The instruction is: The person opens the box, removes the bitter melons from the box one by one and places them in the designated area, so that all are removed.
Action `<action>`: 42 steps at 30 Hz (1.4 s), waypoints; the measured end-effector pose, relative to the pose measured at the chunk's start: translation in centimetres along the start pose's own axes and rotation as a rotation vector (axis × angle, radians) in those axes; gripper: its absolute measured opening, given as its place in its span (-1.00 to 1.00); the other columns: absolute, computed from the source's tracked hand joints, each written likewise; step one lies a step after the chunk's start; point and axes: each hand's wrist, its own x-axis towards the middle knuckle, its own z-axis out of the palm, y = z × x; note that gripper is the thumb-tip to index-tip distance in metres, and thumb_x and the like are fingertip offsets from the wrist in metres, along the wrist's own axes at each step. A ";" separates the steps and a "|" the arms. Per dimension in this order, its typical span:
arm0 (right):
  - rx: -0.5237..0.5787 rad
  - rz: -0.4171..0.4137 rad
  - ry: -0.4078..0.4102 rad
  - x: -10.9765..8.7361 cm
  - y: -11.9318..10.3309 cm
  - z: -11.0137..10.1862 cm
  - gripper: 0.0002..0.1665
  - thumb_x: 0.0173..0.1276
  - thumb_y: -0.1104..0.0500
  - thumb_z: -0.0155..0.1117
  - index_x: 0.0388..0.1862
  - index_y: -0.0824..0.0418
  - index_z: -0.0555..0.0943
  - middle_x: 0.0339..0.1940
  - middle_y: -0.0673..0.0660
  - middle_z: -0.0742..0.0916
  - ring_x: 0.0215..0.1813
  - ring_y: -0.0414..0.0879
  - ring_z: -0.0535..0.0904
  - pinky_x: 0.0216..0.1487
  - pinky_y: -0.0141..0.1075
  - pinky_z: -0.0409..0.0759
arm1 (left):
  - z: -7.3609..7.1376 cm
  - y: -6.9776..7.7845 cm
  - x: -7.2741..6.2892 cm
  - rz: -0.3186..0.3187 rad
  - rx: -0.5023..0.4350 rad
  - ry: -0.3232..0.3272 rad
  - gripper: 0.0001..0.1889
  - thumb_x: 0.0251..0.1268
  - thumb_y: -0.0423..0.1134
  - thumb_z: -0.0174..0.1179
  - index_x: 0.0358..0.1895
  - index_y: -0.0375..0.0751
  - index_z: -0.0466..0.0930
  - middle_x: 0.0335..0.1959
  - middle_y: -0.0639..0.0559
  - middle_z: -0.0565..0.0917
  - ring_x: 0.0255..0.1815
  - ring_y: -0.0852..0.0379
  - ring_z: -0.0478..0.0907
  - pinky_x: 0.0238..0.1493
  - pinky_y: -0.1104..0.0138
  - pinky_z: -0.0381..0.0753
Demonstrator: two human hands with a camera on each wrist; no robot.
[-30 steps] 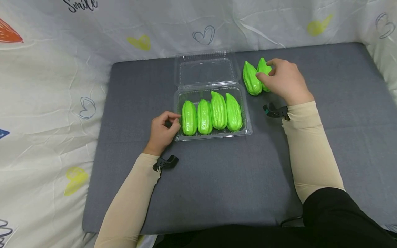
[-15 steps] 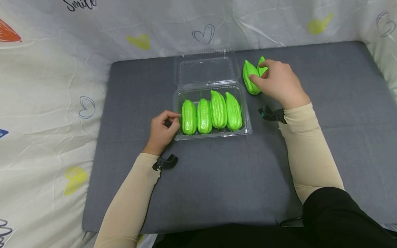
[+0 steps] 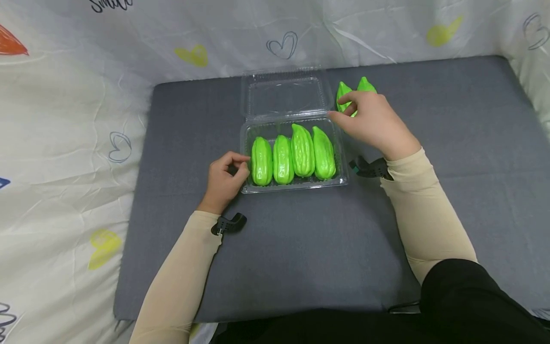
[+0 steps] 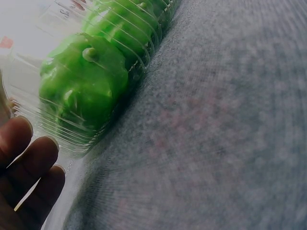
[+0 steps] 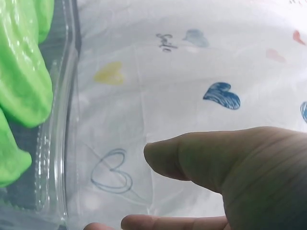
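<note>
the left hand [image 3: 224,179], fingers bent, sits at the left rim of a clear plastic hinged container [image 3: 296,189]; on my remote feed i can't tell whether it pinches. inside i see four glossy green ridged gourds [image 3: 303,151]. the right hand [image 3: 375,120], thumb and fingers apart, empty, partly hides two matching gourds [image 3: 366,85] on grey cloth [image 3: 283,258].

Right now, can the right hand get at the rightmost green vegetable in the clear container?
Probably yes: the right hand looks empty and close by, and the folded-back lid leaves the rightmost green vegetable uncovered.
</note>
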 end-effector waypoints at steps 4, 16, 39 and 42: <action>-0.004 -0.028 -0.008 -0.3 -0.6 0.6 -0.25 0.50 -0.22 0.22 0.42 0.28 0.57 0.00 0.28 0.79 -0.12 0.11 0.68 -0.07 -0.04 0.54 | 0.1 0.5 0.0 -0.010 0.010 0.007 -0.82 0.27 -0.63 0.16 -0.15 -0.53 0.72 -0.48 -0.29 0.67 -0.51 0.33 0.45 -0.42 0.45 0.41; 0.010 -0.068 -0.068 -0.5 -1.5 2.1 -0.22 0.54 -0.18 0.22 0.46 0.37 0.51 0.02 0.30 0.78 -0.15 0.09 0.69 -0.03 0.00 0.59 | 0.1 2.5 0.2 0.003 -0.001 0.003 -0.83 0.27 -0.62 0.13 -0.18 -0.56 0.70 -0.49 -0.30 0.66 -0.50 0.34 0.45 -0.40 0.46 0.43; -0.062 -0.140 -0.157 0.6 -1.8 5.7 -0.34 0.52 -0.20 0.26 0.22 0.35 0.64 -0.78 -0.08 0.34 -0.72 -0.23 0.17 -0.41 -0.17 0.44 | 0.1 0.3 0.1 -0.007 0.000 0.002 -0.82 0.26 -0.63 0.15 -0.16 -0.54 0.72 -0.49 -0.28 0.67 -0.49 0.34 0.46 -0.40 0.48 0.41; -0.064 -0.135 -0.170 0.7 -1.9 5.9 -0.24 0.52 -0.21 0.26 0.35 0.40 0.57 -0.79 -0.08 0.35 -0.73 -0.23 0.18 -0.35 -0.16 0.49 | 0.0 0.0 0.1 0.000 -0.005 -0.002 -0.81 0.28 -0.59 0.16 -0.15 -0.46 0.74 -0.49 -0.20 0.68 -0.50 0.30 0.47 -0.40 0.48 0.43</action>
